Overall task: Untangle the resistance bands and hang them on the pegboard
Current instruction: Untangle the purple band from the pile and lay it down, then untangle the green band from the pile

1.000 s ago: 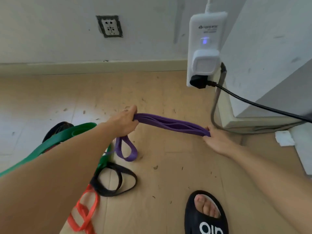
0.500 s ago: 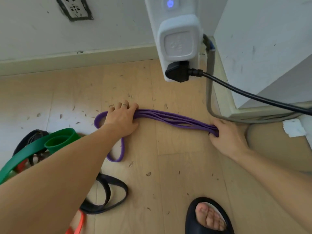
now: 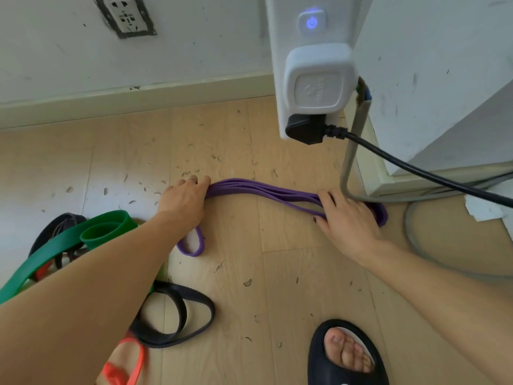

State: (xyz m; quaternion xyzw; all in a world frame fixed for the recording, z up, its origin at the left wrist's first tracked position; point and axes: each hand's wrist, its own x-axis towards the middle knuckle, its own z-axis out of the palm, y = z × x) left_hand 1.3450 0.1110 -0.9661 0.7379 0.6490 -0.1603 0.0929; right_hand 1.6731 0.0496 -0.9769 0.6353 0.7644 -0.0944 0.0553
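**Handling a soft purple band pinned flat on the floor**

Starting at the far left, a wide green band [image 3: 55, 245] lies over a dark band [image 3: 59, 222] near the wall, with a black band [image 3: 180, 315] and an orange band [image 3: 125, 362] looped on the floor [image 3: 277, 301] closer to the person. These look still heaped together, so they likely need sorting later.

The left hand [image 3: 184, 202] rests on one end of the purple band [image 3: 263, 191], fingers fairly straight and pressing down; a small purple loop shows just below the wrist. From there the band runs as several thin strands, side by side, across the floor to the right hand [image 3: 348, 218], which also lies flat on it, its grip loose, not closed round anything. A short curve of purple shows past that hand, close to a grey cable [image 3: 347, 168].

The band looks light, limp and stretchy, probably rubbery enough to cling to itself. Taking 1 strand at an end loop would likely separate the folds better than pulling the whole bundle. No pegboard is in view.
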